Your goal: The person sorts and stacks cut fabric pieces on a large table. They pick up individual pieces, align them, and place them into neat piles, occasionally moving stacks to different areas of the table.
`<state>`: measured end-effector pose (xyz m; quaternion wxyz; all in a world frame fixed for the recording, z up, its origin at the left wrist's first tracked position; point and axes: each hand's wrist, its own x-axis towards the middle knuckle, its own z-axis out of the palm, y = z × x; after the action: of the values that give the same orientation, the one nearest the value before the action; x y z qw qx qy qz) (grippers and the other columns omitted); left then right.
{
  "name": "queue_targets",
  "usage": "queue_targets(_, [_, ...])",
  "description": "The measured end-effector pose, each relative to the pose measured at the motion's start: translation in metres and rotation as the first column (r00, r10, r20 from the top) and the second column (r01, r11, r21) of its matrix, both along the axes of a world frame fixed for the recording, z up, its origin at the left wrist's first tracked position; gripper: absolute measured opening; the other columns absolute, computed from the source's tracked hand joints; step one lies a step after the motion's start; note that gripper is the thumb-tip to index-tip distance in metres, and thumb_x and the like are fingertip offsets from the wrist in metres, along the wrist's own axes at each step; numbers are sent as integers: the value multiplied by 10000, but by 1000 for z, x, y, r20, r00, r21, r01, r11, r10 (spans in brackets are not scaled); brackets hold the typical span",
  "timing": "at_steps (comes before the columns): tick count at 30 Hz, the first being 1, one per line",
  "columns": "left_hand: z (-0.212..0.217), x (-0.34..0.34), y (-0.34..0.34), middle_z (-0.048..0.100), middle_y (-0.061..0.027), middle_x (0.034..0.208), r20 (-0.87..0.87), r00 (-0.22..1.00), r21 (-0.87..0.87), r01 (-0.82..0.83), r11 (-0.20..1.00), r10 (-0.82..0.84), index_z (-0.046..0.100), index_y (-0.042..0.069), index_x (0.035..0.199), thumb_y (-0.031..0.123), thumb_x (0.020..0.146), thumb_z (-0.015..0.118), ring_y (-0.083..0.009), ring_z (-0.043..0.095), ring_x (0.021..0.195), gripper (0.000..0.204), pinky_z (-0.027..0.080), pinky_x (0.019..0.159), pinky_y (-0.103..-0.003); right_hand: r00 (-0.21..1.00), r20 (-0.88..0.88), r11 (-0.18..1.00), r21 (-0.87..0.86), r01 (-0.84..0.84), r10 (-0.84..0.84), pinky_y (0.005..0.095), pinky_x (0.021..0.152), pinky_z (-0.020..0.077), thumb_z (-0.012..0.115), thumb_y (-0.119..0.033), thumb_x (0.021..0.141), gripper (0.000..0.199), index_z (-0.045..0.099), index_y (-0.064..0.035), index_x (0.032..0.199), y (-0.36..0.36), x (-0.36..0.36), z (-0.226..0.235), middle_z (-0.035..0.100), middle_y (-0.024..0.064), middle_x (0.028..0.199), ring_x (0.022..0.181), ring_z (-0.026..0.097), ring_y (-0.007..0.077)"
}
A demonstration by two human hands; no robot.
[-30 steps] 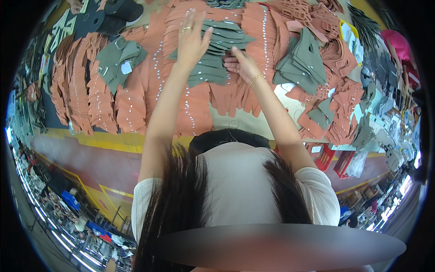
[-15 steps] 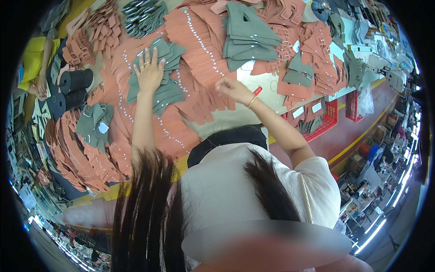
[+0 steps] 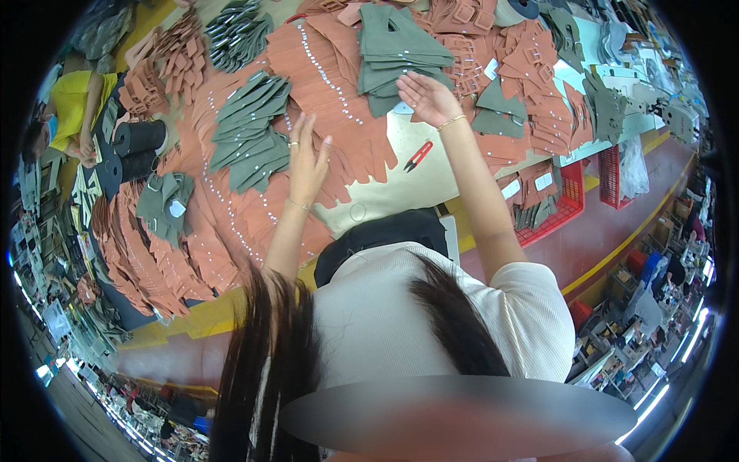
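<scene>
My left hand (image 3: 308, 163) hovers just right of a fanned pile of dark green cut pieces (image 3: 250, 127), fingers raised and apart, holding nothing. Beneath it spread rows of overlapping salmon-coloured pieces (image 3: 339, 123) with small white stickers. My right hand (image 3: 428, 98) has its fingers stretched out, palm partly showing, at the near right edge of a second green stack (image 3: 400, 54). Whether its fingertips touch that stack I cannot tell. Between the hands, red-handled thread snips (image 3: 418, 155) lie on the pale tabletop (image 3: 385, 192).
Large dark thread spools (image 3: 138, 137) stand at the left, near a person in yellow (image 3: 71, 104). More salmon pieces with buckles (image 3: 466, 65) lie at the far right. Red plastic baskets (image 3: 568, 192) sit beyond the table's right edge, and a sewing machine (image 3: 662, 112) stands farther right.
My left hand has lifted off the green pile and moved right and nearer to me. My right hand has moved forward and right to the other green stack, its fingers now extended.
</scene>
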<state>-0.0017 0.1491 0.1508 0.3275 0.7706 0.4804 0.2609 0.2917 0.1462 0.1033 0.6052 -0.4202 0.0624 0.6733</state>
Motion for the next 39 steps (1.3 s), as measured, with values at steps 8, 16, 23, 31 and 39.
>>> queue_targets(8, [-7,13,-49,392,-195,1372,-17,999,-126,-53,991,51,403,8,1327,183,886,561,-330,353,1286,500,269,1070,-399,959,-169,971,35,238,-229,426,1014,391,454,-145,902,401,404,51,1249,19,-27,-13,454,181,1293,1217,447,317])
queue_targets(16, [-19,11,-80,409,-224,1329,-9,989,-285,-144,948,147,402,-12,1314,151,876,563,-364,363,1263,494,304,1045,-418,943,-313,993,1,117,-110,414,994,401,454,-214,903,399,444,30,1219,-20,-34,-8,485,162,1235,1160,486,289])
queue_targets(23, [-29,38,-91,386,-221,1348,16,993,-236,-108,966,115,404,-3,1311,131,864,573,-359,430,1215,496,377,999,-407,922,-242,951,-10,309,-302,444,1058,319,507,-211,906,484,348,-1,1312,32,-30,-10,354,158,1371,1269,374,308])
queue_targets(31, [-26,52,-80,378,-207,1346,36,980,-370,-167,914,193,402,27,1324,110,852,581,-329,513,1130,512,435,936,-387,930,-206,952,-110,286,-304,475,1062,286,603,-360,878,587,354,-76,1327,65,-22,-17,244,139,1438,1278,339,340])
queue_targets(39, [-33,68,-20,460,-192,1243,116,969,-368,-161,916,217,415,28,1316,91,844,580,-285,545,1067,504,470,865,-367,911,-106,909,92,407,-398,450,920,447,632,-167,853,376,480,-30,1169,79,-3,-2,532,97,1141,1054,541,264])
